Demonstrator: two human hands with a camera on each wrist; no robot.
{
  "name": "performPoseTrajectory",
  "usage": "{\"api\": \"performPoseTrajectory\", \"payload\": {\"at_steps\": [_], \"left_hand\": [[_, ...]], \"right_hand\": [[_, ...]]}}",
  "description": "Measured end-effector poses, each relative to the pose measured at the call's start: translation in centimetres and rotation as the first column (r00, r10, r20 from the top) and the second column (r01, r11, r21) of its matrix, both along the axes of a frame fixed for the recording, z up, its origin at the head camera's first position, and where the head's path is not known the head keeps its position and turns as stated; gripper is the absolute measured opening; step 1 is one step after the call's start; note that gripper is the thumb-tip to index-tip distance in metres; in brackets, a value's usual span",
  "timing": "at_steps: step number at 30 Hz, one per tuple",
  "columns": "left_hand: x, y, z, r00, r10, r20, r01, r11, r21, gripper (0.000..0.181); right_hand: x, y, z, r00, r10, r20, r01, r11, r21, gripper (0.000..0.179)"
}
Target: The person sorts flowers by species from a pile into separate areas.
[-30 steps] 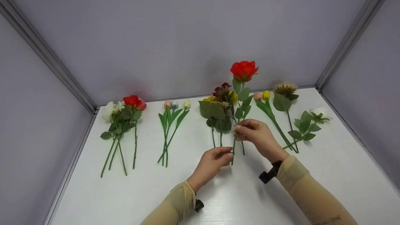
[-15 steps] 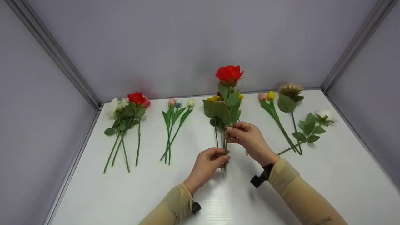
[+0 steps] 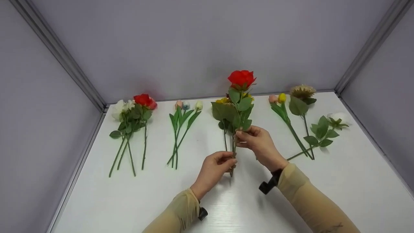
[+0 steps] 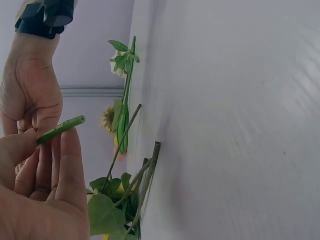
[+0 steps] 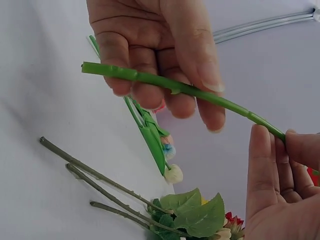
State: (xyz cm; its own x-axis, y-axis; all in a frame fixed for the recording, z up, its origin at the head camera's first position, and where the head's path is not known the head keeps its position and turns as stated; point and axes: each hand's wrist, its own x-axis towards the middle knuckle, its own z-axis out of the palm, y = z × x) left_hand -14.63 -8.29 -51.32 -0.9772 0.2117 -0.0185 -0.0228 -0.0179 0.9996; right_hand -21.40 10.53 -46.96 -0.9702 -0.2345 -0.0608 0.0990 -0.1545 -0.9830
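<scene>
A red rose (image 3: 242,79) is held up off the table, its head leaning slightly right in the head view. My right hand (image 3: 260,144) pinches its green stem (image 5: 165,82) below the leaves. Nearer the cut end, my left hand (image 3: 212,171) holds the same stem between thumb and fingers. In the left wrist view, the stem's tip pokes out past the left hand (image 4: 40,200). Behind the rose lies a bunch of yellow and dark red flowers (image 3: 222,101) with broad leaves, partly hidden. Its bare stems (image 5: 95,177) rest on the table.
Left on the white table (image 3: 129,204) lie white and red flowers (image 3: 142,99), then several tulips (image 3: 198,105). To the right are pink and yellow tulips (image 3: 282,98), a beige flower (image 3: 302,92) and a white rose (image 3: 338,119). Grey walls (image 3: 207,38) enclose the table's back and sides.
The red rose has moved left and slightly down, and now overlaps the middle bunch. My right hand shifted left with it, while my left hand stayed nearly in place. Both still hold the stem.
</scene>
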Motion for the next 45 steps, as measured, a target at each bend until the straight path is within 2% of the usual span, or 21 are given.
{"api": "performPoseTrajectory", "payload": {"at_steps": [5,10,16,18,20,22,23,26,30,33,34,37,39,41,43,45], "left_hand": [[-0.2,-0.6,0.2,0.998,0.037,-0.041,-0.039,0.998,-0.051,0.028],[-0.3,-2.3,0.5,0.996,0.066,-0.061,-0.073,0.991,-0.113,0.023],[-0.2,-6.2,0.7,0.992,0.118,-0.046,-0.124,0.976,-0.181,0.02],[-0.2,-7.9,0.6,0.986,0.161,-0.045,-0.167,0.964,-0.207,0.02],[-0.2,-10.0,0.6,0.975,0.218,-0.043,-0.222,0.946,-0.234,0.021],[-0.1,-12.3,0.8,0.959,0.28,-0.043,-0.281,0.923,-0.264,0.023],[-0.1,-13.5,0.9,0.949,0.311,-0.043,-0.31,0.908,-0.283,0.024],[-0.1,-17.4,1.3,0.919,0.39,-0.053,-0.383,0.857,-0.346,0.027],[0.0,-22.6,2.1,0.876,0.47,-0.105,-0.461,0.755,-0.466,0.032],[0.0,-25.6,2.7,0.842,0.52,-0.143,-0.504,0.664,-0.552,0.035],[-0.1,-26.4,2.9,0.835,0.53,-0.145,-0.509,0.646,-0.569,0.036],[-0.5,-27.8,2.9,0.829,0.545,-0.126,-0.499,0.618,-0.608,0.038],[-1.0,-28.1,2.7,0.834,0.542,-0.103,-0.477,0.614,-0.628,0.039],[-1.4,-28.2,2.2,0.841,0.534,-0.084,-0.454,0.613,-0.647,0.038],[-1.8,-28.3,1.6,0.847,0.527,-0.068,-0.431,0.606,-0.668,0.038],[-2.1,-28.3,1.0,0.852,0.52,-0.059,-0.413,0.601,-0.684,0.037]], "right_hand": [[-0.1,-1.0,-0.4,1.0,0.015,-0.001,-0.015,1.0,-0.005,0.039],[-0.3,-3.1,-0.8,0.999,0.035,-0.002,-0.035,0.999,-0.011,0.035],[-0.4,-6.3,-1.2,0.995,0.095,-0.032,-0.095,0.995,0.021,0.033],[-0.1,-7.4,-1.4,0.99,0.128,-0.062,-0.123,0.989,0.081,0.031],[0.2,-8.4,-1.5,0.98,0.164,-0.111,-0.142,0.972,0.186,0.029],[0.5,-9.2,-1.7,0.961,0.214,-0.175,-0.151,0.937,0.316,0.028],[0.7,-9.7,-1.7,0.948,0.242,-0.206,-0.149,0.91,0.386,0.029],[1.4,-10.7,-1.7,0.9,0.34,-0.274,-0.128,0.805,0.58,0.039],[1.8,-12.0,-1.7,0.841,0.451,-0.298,-0.123,0.697,0.707,0.057],[1.9,-12.8,-1.7,0.809,0.502,-0.307,-0.118,0.65,0.751,0.065],[2.0,-13.1,-1.7,0.797,0.517,-0.313,-0.11,0.633,0.766,0.067],[2.0,-13.7,-1.8,0.756,0.564,-0.333,-0.065,0.571,0.818,0.071],[2.1,-14.0,-1.8,0.725,0.594,-0.348,-0.031,0.533,0.846,0.073],[2.2,-14.3,-1.9,0.703,0.618,-0.352,-0.013,0.506,0.862,0.074],[2.3,-14.4,-2.1,0.694,0.631,-0.348,-0.009,0.49,0.872,0.074],[2.4,-14.4,-2.3,0.695,0.634,-0.338,-0.013,0.482,0.876,0.074]]}}
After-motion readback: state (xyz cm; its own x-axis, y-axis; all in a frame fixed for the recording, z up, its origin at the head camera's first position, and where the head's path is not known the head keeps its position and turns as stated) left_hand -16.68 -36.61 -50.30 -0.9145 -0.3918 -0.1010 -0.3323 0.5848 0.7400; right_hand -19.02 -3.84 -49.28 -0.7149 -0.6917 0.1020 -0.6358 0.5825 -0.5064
